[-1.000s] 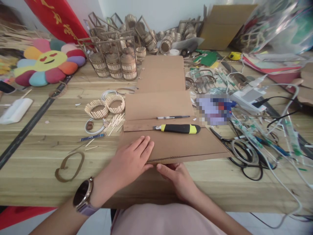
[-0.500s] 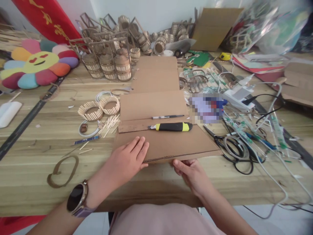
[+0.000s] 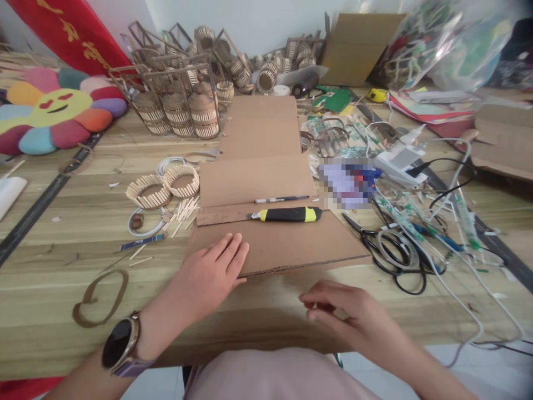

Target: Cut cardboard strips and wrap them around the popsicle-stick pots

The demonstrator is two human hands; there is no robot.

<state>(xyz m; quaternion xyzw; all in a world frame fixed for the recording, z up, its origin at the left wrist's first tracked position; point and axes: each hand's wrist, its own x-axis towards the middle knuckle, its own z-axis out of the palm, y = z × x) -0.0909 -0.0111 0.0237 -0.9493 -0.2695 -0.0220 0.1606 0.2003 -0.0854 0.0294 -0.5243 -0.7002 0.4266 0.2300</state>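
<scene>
My left hand (image 3: 214,269) lies flat on the near flap of the brown cardboard (image 3: 291,244), its fingers stretched out. Off the cardboard's front edge, above the wooden table, my right hand (image 3: 339,311) is loosely curled, thumb and fingers apart, with nothing seen between them. A yellow and black utility knife (image 3: 287,214) rests across the cardboard, its blade end to the left. Just behind it lies a black pen (image 3: 282,199). Black-handled scissors (image 3: 387,253) are to the right of the cardboard.
Two small slatted rings (image 3: 149,191), thin sticks (image 3: 183,215) and a blue cutter (image 3: 142,241) lie left of the cardboard. Miniature baskets (image 3: 177,114) stand behind. Cables and a white power strip (image 3: 402,164) spread over the right side. A flower cushion (image 3: 58,108) sits far left.
My right hand has let go of the cardboard's front edge and moved right and toward me, its fingers loosening. My left hand keeps its place on the cardboard. The whole view has shifted slightly.
</scene>
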